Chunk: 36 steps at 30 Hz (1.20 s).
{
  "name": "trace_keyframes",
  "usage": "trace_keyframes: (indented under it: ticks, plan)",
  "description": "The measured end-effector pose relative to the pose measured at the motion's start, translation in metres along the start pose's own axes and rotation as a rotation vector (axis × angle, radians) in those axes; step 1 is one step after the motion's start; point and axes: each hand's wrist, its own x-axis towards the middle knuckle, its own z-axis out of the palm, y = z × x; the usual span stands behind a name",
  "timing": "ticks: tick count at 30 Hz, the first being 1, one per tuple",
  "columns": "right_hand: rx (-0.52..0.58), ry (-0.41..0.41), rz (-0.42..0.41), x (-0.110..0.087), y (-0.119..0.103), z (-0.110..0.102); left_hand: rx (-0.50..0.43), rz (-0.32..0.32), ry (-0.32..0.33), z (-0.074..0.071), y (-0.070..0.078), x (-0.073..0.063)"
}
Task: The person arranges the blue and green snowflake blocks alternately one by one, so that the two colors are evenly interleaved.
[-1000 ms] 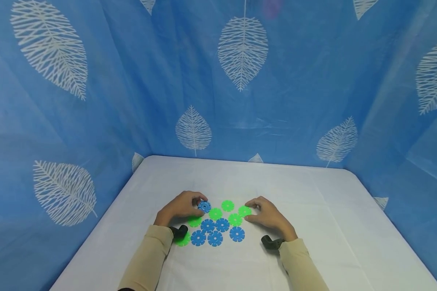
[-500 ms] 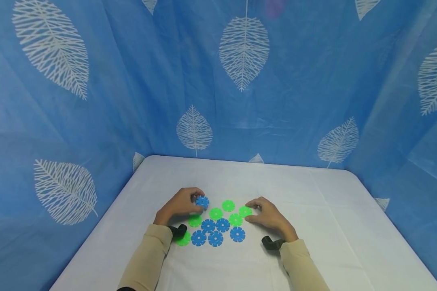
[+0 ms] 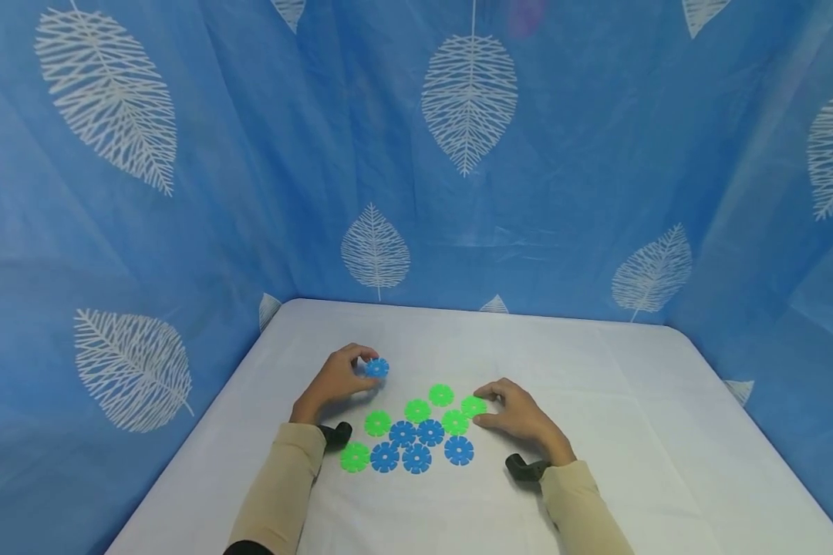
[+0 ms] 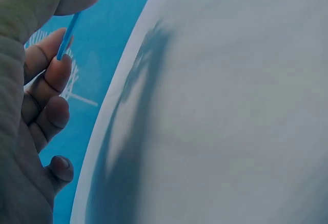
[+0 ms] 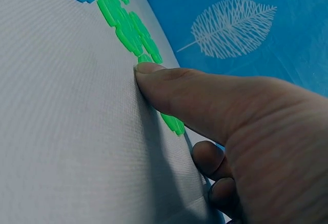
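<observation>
My left hand (image 3: 335, 383) pinches a blue notched building disc (image 3: 377, 368) between thumb and fingers, held up over the table behind the other discs. In the left wrist view that blue disc (image 4: 68, 37) appears edge-on. At the right end of the group, my right hand (image 3: 518, 415) has thumb and finger at the edges of a green notched disc (image 3: 472, 406) lying on the table. Seen from the right wrist, the thumb covers part of this green disc (image 5: 173, 125). Between the hands lie several more green discs (image 3: 417, 411) and several blue discs (image 3: 416, 457).
A white cloth covers the table (image 3: 597, 385), which has rounded far corners. Blue curtains (image 3: 527, 193) with white leaf prints stand around its back and sides. One green disc (image 3: 355, 457) lies near the left wrist's black camera mount (image 3: 336, 436).
My left hand has lifted the blue disc off the group and moved it away toward the back left. The right hand stays at the same green disc. The head view has shifted slightly.
</observation>
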Motion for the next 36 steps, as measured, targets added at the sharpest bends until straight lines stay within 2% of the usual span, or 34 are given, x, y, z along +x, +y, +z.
trace_keyframes:
  ticks: [9, 14, 19, 24, 29, 33, 36]
  plan:
    - [0.014, 0.003, 0.009, -0.002, -0.003, 0.001, 0.027, -0.134, 0.057, -0.008, -0.018, 0.011]
    - [-0.004, 0.012, 0.022, -0.003, -0.002, 0.001, 0.102, -0.15, 0.053, -0.008, -0.027, 0.01]
    - [-0.003, 0.013, 0.017, -0.002, -0.004, 0.002, 0.179, -0.138, 0.085, -0.014, -0.036, 0.005]
    - [-0.014, 0.015, 0.008, -0.002, -0.006, 0.001, 0.185, -0.135, 0.063, -0.018, -0.036, 0.001]
    - [-0.02, 0.014, 0.019, 0.0, -0.006, 0.001, 0.169, -0.175, 0.049, -0.019, -0.035, 0.0]
    - [-0.018, 0.014, 0.03, 0.0, -0.006, 0.002, 0.196, -0.214, 0.017, -0.02, -0.032, 0.0]
    - [-0.017, 0.018, 0.031, -0.001, -0.006, 0.003, 0.229, -0.218, -0.008, -0.021, -0.031, -0.002]
